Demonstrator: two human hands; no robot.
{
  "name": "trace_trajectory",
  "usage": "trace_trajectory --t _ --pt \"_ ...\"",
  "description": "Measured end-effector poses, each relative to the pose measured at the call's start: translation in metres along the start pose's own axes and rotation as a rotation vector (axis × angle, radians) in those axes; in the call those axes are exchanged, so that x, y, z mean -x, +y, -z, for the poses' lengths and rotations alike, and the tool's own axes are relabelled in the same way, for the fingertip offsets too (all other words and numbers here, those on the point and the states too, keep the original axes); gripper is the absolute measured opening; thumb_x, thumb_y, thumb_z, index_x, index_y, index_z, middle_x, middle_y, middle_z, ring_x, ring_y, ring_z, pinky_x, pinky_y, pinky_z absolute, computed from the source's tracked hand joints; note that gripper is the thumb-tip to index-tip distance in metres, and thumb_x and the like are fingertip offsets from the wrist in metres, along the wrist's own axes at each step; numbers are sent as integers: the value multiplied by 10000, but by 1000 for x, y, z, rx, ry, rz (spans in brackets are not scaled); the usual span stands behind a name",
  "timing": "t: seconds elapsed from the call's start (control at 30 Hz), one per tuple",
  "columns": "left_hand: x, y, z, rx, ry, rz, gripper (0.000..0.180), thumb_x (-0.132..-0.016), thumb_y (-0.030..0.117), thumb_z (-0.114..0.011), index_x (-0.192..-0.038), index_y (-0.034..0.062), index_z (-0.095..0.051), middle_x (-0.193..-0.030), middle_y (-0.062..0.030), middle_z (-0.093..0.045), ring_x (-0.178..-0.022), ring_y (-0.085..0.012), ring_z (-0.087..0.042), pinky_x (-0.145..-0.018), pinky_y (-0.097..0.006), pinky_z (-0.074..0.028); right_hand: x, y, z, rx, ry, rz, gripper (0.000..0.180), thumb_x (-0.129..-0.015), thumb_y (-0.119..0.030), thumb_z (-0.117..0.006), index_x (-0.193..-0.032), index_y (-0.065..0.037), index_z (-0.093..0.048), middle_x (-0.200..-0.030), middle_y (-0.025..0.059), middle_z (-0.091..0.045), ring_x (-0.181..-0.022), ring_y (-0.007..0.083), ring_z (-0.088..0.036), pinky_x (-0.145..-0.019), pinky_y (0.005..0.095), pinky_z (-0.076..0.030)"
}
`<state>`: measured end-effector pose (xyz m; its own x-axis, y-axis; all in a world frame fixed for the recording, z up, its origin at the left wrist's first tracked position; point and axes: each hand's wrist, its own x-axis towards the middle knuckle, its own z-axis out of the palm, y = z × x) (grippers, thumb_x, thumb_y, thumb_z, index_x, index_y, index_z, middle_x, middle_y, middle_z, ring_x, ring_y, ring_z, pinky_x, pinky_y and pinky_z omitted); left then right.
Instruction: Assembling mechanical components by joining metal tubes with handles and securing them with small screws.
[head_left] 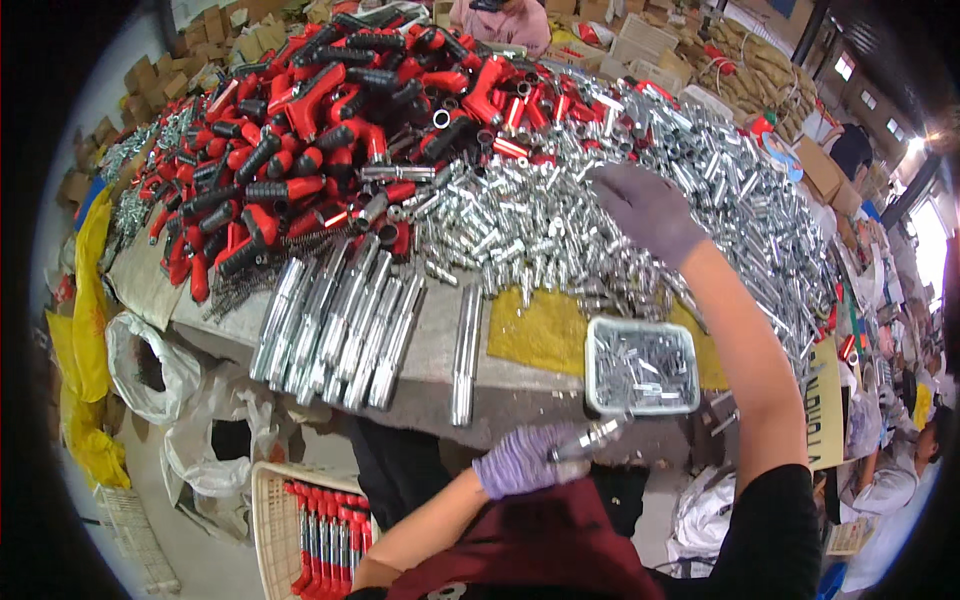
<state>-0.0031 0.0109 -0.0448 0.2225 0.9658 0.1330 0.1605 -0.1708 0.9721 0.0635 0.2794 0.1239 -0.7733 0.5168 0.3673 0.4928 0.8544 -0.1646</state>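
Note:
My left hand (525,462), in a purple striped glove, is closed around a shiny metal tube-like part (592,440) in front of my body. Its stepped, narrower end points up and to the right. Over the heap of small silver metal fittings (530,215), my right hand (650,205) reaches out in a greyish-purple glove. The fingers of that hand look drawn together at the fittings; what is between them cannot be made out. A white plastic tub (642,408) of small grey metal pieces stands on the bench edge, between my hands.
Several long chrome tubes (340,325) lie side by side, with a single tube (466,355) apart. Red-and-black handles (310,130) are heaped at the left. A yellow cloth (540,330) lies under the tub. Below stands a crate (262,520) of red-handled tools. Another person (505,25) is opposite.

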Motion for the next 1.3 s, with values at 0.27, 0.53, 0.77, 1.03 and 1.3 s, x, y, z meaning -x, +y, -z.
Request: trace_trajectory --t 0.27,0.53,0.77,1.03,1.3 --pt "6 -30 4 -89 -44 -177 448 -782 333 -677 -1134 79 -567 -828 -156 -632 -740 -339 -634 -669 -386 -509 -176 101 -78 683 -208 -435 310 -850 -230 -538 -1133 -124 -613 -1265 94 -541 -1185 267 -503 -962 406 -409" --pt "-9 -22 18 -59 -175 -151 360 -775 352 -688 -1001 89 -592 -754 -141 -613 -718 -325 -625 -636 -388 -494 -185 113 -98 805 -344 -579 360 -872 -317 -533 -1169 -116 -568 -1249 102 -539 -1175 299 -499 -938 426 -423" --pt "-3 -4 17 49 -237 24 412 -797 374 -672 -1082 91 -582 -827 -149 -619 -808 -295 -632 -696 -365 -490 -139 100 -79 699 -45 -293 283 -855 -279 -528 -1116 -199 -601 -1138 57 -588 -1116 251 -530 -956 474 -346" --pt "-3 1 16 116 -78 -10 516 -821 298 -671 -1265 88 -509 -1134 -93 -593 -1052 -200 -571 -909 -321 -437 15 4 -7 -1431 185 -299 272 -804 -259 -616 -983 -64 -552 -1008 113 -628 -827 197 -627 -634 319 -505" --pt "1 1 4 70 100 161 521 -787 350 -691 -1194 74 -517 -992 -96 -601 -928 -190 -589 -821 -320 -470 114 -95 80 -321 -472 29 354 -680 -91 -719 -1011 -81 -594 -888 25 -575 -788 128 -560 -684 271 -478"
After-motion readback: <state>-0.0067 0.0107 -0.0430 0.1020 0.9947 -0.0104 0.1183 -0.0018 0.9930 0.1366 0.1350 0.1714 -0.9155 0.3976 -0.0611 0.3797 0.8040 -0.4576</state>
